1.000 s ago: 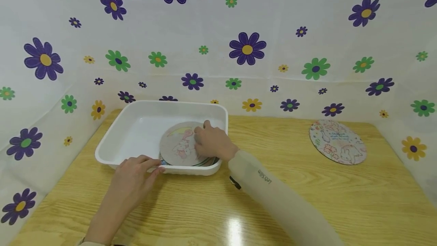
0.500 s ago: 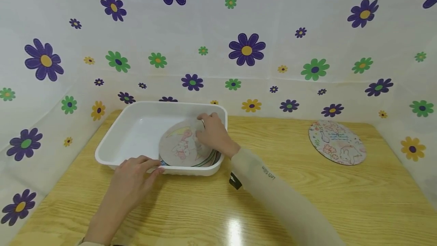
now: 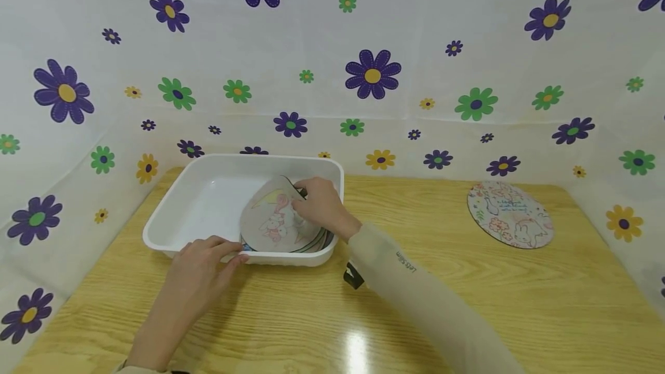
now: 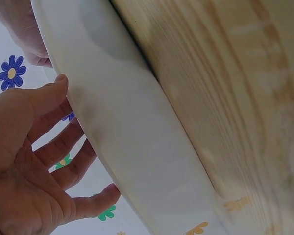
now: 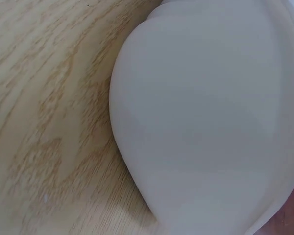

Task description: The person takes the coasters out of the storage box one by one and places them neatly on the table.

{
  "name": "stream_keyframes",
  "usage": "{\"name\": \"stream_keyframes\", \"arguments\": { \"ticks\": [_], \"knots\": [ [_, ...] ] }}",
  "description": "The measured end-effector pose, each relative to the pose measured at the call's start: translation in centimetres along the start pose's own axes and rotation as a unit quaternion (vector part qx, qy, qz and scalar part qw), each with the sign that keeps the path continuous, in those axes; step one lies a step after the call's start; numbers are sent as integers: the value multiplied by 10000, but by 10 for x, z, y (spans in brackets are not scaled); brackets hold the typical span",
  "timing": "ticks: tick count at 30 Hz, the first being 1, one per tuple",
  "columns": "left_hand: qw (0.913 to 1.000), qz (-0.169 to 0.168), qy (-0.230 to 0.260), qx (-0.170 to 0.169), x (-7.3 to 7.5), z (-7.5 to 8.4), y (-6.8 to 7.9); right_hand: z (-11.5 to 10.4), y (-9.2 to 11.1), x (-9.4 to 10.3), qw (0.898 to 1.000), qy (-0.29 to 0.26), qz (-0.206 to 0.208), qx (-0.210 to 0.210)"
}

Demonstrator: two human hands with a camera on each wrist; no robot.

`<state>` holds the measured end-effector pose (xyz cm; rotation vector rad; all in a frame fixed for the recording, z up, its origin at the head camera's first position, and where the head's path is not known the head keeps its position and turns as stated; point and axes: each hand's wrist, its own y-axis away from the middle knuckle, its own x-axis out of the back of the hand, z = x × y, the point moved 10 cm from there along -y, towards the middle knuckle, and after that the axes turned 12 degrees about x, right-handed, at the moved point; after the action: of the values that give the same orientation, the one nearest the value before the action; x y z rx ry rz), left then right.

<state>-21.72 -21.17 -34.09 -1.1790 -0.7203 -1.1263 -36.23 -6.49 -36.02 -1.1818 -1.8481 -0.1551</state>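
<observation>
A white plastic tub [image 3: 189, 206] stands on the table's left half. Inside its right end lies a stack of round printed mouse pads, whose lower edges [image 3: 318, 241] peek out at the right. My right hand [image 3: 323, 208] pinches the far right edge of the top mouse pad [image 3: 271, 225], a pale one with pink rabbits, and that edge bends upward. At the tub's near rim my left hand [image 3: 204, 267] grips, fingers over the inside and thumb outside; the left wrist view shows this hand [image 4: 32, 156] along the rim. The tub's outer wall [image 5: 201, 107] fills the right wrist view.
Another round mouse pad [image 3: 511, 215], with rabbits, flowers and blue lettering, lies flat at the table's back right. The wood-grain table [image 3: 415, 218] meets a white flowered cloth [image 3: 322, 33] behind and at both sides.
My right hand has shifted from lying over the top mouse pad to its far right edge, which is now lifted and bent. The left hand stays on the rim.
</observation>
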Motion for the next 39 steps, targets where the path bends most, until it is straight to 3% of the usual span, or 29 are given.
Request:
{"name": "stream_keyframes", "arguments": {
  "ticks": [13,22,28,39],
  "knots": [
    [10000,16,23,-29,1,1,-1,-4,1,-13,9983,23,-523,-241],
    [10000,-27,61,7,2,1,-2,-9,5,-23,9936,206,-1112,-81],
    [10000,-24,74,-24,1,2,-2,-7,6,-16,9954,131,-942,-113],
    [9999,-31,100,32,2,0,-1,5,9,-4,9934,-981,-377,-452]
  ]
}}
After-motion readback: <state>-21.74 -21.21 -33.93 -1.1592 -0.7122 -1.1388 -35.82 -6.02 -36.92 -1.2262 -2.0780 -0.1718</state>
